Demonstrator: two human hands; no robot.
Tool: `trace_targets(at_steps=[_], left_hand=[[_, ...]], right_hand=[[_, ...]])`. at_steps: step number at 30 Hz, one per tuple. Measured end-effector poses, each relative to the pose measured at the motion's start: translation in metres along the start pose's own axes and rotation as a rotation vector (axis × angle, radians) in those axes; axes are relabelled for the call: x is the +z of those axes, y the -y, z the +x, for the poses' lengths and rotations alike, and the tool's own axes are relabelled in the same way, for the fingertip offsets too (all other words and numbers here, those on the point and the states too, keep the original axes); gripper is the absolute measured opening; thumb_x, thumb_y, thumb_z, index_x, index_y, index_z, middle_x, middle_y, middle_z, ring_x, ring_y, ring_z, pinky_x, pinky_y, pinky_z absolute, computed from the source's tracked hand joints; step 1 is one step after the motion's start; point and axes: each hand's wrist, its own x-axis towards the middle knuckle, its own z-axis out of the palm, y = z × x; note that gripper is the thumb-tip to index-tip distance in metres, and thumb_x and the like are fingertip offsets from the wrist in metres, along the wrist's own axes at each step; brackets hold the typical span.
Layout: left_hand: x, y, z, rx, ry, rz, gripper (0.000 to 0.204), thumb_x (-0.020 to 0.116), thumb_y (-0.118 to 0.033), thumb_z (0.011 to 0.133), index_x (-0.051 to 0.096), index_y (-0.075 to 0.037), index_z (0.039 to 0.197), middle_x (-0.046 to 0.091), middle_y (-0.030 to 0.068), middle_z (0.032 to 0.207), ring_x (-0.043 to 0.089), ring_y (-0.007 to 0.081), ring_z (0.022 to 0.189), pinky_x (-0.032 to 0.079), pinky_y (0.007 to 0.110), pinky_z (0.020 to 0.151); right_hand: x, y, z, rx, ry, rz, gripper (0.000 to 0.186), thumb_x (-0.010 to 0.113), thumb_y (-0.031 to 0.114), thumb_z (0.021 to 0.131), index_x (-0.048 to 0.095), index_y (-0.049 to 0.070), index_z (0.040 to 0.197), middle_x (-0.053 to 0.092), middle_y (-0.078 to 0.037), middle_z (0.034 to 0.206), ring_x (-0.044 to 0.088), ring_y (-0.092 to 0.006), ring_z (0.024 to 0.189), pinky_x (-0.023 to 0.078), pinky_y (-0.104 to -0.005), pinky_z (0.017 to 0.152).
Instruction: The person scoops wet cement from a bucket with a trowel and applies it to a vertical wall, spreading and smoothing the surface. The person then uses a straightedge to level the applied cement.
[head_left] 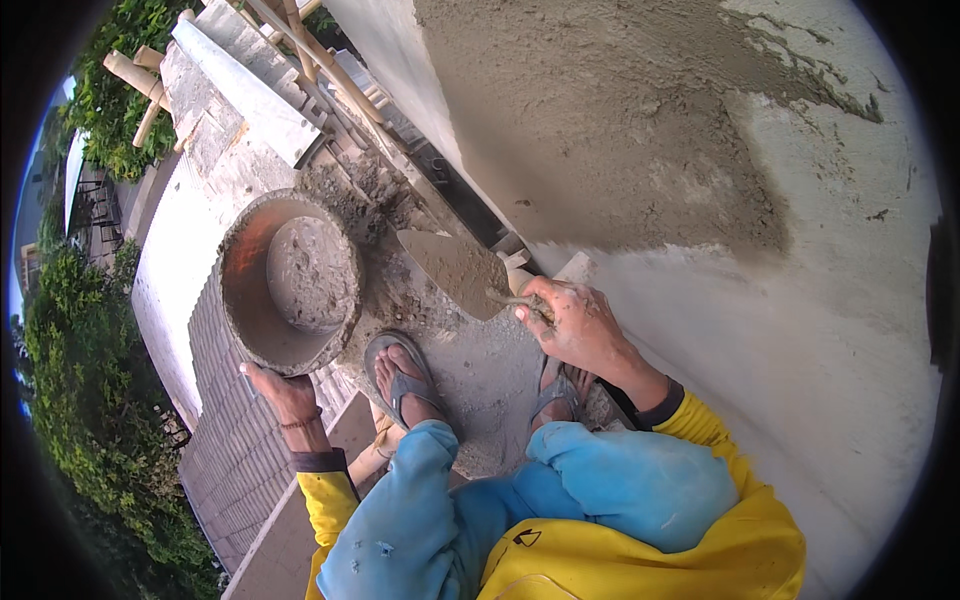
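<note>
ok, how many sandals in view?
2: left sandal, right of and below the bucket in the picture; right sandal, below the right hand, partly hidden by the trousers.

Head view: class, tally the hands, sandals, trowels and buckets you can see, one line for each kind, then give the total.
Hands: 2 (left hand, right hand)
Sandals: 2 (left sandal, right sandal)
Trowels: 1 (trowel)
Buckets: 1 (bucket)
Total: 6
</note>
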Motion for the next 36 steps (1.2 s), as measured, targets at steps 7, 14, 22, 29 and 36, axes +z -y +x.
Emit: trace_targets(at_steps=[7,14,22,29,36], left_hand=[[-0.010,0.033,-0.039,-0.042,-0.077,-0.103,0.071,0.028,-0.061,0.108,0.044,-0.006,0.150,0.050,0.0075,0.152,0.052,0.0254,0.133,0.044,0.041,0.113],[-0.013,0.036,-0.112,-0.081,-0.020,-0.002,0.078,0.036,-0.066,0.105,0.040,-0.004,0.151,0.050,0.0115,0.149,0.050,0.0278,0.133,0.042,0.042,0.114],[0.001,0.028,-0.125,-0.066,-0.187,0.091,0.073,0.034,-0.057,0.110,0.040,0.003,0.150,0.051,0.0139,0.145,0.050,0.0230,0.130,0.039,0.036,0.112],[0.043,0.018,-0.123,0.096,-0.203,0.281,0.074,0.036,-0.056,0.110,0.053,0.010,0.137,0.058,0.0183,0.130,0.052,0.0247,0.117,0.040,0.037,0.106],[0.057,0.009,-0.122,0.039,-0.349,0.369,0.071,0.034,-0.052,0.111,0.056,0.014,0.127,0.059,0.0240,0.118,0.050,0.0269,0.106,0.040,0.039,0.100]], right_hand=[[0.041,-0.011,0.002,0.014,0.119,0.071,0.029,0.069,0.029,0.095,0.066,0.003,0.107,0.067,-0.021,0.075,0.068,-0.0414,0.075,0.052,-0.0467,0.071],[0.005,-0.020,-0.011,0.093,-0.061,-0.122,0.027,0.066,0.025,0.095,0.065,0.004,0.110,0.070,-0.023,0.096,0.068,-0.0422,0.092,0.053,-0.0493,0.078],[-0.069,0.063,0.021,-0.485,-0.049,-0.679,0.016,0.068,0.014,0.088,0.066,0.008,0.103,0.064,-0.011,0.090,0.062,-0.0296,0.082,0.048,-0.0416,0.071],[0.020,0.151,0.116,-0.947,-0.072,-1.681,0.019,0.067,0.017,0.083,0.067,0.005,0.097,0.059,-0.005,0.084,0.058,-0.0213,0.085,0.044,-0.0372,0.072],[0.055,0.150,0.058,-0.954,0.493,-1.382,0.014,0.065,0.018,0.083,0.069,0.008,0.092,0.064,-0.007,0.085,0.064,-0.0237,0.083,0.047,-0.0381,0.075]])
